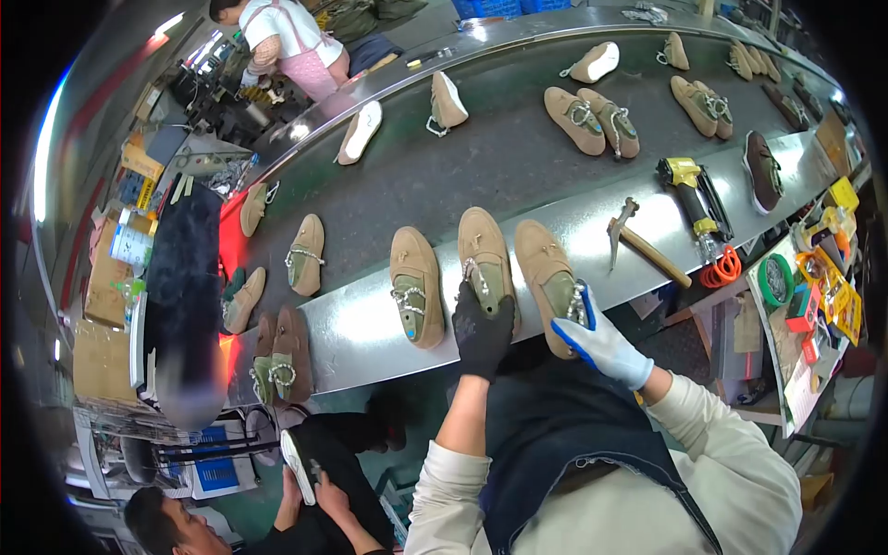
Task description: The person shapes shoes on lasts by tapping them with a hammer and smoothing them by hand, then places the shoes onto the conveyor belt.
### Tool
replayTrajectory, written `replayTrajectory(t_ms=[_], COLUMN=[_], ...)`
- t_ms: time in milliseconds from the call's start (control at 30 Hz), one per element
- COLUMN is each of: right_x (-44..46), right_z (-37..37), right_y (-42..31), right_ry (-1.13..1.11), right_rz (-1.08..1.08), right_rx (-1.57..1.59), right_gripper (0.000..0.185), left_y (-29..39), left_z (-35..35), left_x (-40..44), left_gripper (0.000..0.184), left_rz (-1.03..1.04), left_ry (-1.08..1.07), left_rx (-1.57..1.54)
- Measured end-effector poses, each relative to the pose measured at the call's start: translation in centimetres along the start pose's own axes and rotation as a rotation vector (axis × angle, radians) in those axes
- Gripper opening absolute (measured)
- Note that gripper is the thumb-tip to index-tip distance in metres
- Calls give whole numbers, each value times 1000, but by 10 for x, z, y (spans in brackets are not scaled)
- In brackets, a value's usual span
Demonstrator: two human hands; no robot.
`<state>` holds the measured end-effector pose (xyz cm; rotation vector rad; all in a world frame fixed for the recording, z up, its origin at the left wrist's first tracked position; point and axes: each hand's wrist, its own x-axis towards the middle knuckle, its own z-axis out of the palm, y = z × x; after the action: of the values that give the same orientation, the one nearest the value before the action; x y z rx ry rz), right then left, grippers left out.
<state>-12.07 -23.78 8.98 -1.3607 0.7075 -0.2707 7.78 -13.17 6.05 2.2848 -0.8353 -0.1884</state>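
Observation:
Three tan loafers stand on the metal edge of the bench in front of me. My left hand (pixel 484 333), in a black glove, is closed on the heel of the middle loafer (pixel 483 236). My right hand (pixel 599 340), in a white and blue glove, grips the heel of the right loafer (pixel 541 248), beside its beaded string. Left of both stands another tan loafer (pixel 415 277), which neither hand touches. Green forms fill the shoe openings.
A hammer (pixel 647 250), a yellow nail gun (pixel 689 199) and a dark shoe (pixel 763 171) lie to the right. More loafers (pixel 592 120) sit on the dark belt (pixel 370 217). One person (pixel 296 42) works across it; another (pixel 176 527) sits at lower left holding a shoe.

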Motion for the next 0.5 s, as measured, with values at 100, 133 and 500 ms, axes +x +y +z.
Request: replayTrajectory(t_ms=[100,133,500], right_x=[-11,-11,-20], right_z=[14,17,27], right_y=[-2,5,76], right_ry=[-1,-2,123], right_rz=[46,61,-305], right_rx=[-97,-99,-530], right_gripper=[102,102,105], left_y=[3,-6,-37], left_z=[-9,-1,25], left_x=[-37,-45,-127], left_gripper=[86,86,95], left_rz=[-137,-149,10], left_ry=[-44,-53,-4], left_rx=[-181,-183,-445])
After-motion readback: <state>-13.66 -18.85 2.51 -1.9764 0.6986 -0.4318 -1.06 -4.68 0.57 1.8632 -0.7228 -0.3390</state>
